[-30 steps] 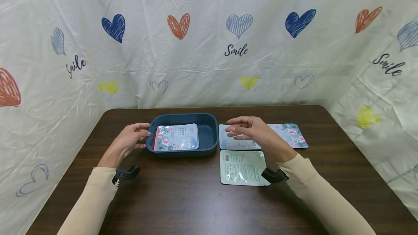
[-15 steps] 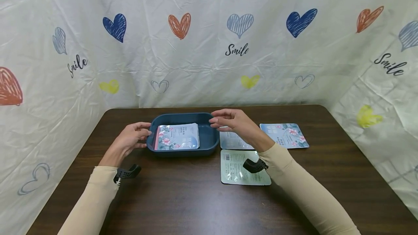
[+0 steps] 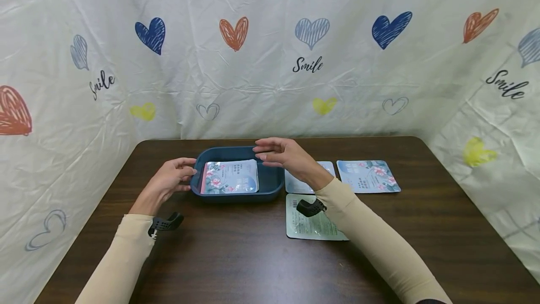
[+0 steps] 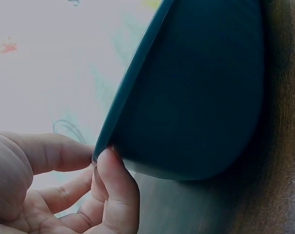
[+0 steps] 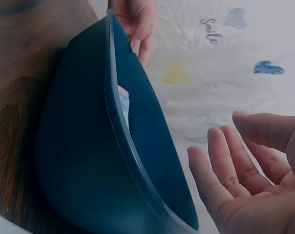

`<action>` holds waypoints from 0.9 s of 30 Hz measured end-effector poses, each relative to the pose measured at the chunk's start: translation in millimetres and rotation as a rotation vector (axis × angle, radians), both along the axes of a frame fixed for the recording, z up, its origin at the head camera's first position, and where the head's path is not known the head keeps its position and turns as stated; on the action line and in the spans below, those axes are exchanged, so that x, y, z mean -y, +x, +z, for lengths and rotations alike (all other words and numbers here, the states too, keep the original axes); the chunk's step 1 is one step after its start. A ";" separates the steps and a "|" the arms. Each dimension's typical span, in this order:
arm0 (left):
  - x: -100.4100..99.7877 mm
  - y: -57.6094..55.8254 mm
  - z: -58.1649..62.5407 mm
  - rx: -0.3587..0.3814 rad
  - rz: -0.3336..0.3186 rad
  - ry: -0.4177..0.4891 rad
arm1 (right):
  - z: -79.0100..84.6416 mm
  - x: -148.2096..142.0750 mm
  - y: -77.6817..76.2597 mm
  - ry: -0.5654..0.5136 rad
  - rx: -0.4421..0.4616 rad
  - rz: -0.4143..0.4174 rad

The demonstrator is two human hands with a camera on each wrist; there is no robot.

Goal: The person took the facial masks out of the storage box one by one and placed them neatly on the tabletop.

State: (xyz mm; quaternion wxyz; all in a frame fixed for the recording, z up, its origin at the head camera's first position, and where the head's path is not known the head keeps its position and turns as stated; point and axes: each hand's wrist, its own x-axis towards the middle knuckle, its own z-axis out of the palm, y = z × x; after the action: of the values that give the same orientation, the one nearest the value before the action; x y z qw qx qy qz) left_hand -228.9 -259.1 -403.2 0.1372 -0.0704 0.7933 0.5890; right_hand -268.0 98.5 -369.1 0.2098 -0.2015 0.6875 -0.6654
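A dark blue plastic bin (image 3: 270, 184) stands on the table, and in it lies a floral blue-and-white sachet (image 3: 232, 177) resembling a face-mask packet, with a pink edge showing beneath its left side. My left hand (image 3: 168, 183) pinches the bin's left rim; the left wrist view has thumb and finger meeting at the rim (image 4: 130, 78). Over the bin's right end hovers my right hand (image 3: 291, 157), fingers loosely extended and holding nothing. In the right wrist view that hand (image 5: 254, 180) is apart from the bin wall (image 5: 79, 141).
Right of the bin lie a pale blue sachet (image 3: 297, 184), partly covered by the right hand and wrist, and a floral blue sachet (image 3: 369, 176). A green sachet (image 3: 312, 224) lies nearer, partly under the right forearm. A heart-printed white cloth (image 3: 261, 93) hangs behind the table (image 3: 236, 252).
My right hand has moved left, from above the sachets to over the bin's right end. The left hand stays at the rim, and the sachets have not moved.
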 end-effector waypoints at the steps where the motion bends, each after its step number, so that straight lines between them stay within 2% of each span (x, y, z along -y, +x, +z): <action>1: 0.1 -0.2 0.0 0.000 0.000 0.000 | -0.6 2.5 -1.1 0.003 -0.004 0.004; 9: -0.5 -0.1 0.4 -0.008 0.005 -0.006 | -4.2 22.6 -6.8 0.052 -0.016 0.023; 16: -2.6 0.0 -0.5 -0.010 -0.002 -0.001 | -11.9 36.7 -12.3 0.088 -0.006 -0.003; 22: -1.9 -0.8 -1.6 -0.013 0.005 0.001 | -19.0 48.3 -16.9 0.161 0.030 -0.034; 27: -0.8 0.2 -1.5 -0.015 0.008 -0.001 | -23.6 56.0 -19.2 0.166 0.074 -0.052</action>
State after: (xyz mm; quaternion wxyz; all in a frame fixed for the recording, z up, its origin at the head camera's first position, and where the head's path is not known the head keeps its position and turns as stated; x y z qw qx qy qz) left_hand -228.8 -258.3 -404.7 0.1289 -0.0692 0.7942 0.5898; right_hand -287.2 42.5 -392.7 0.2336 -0.1406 0.7372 -0.6182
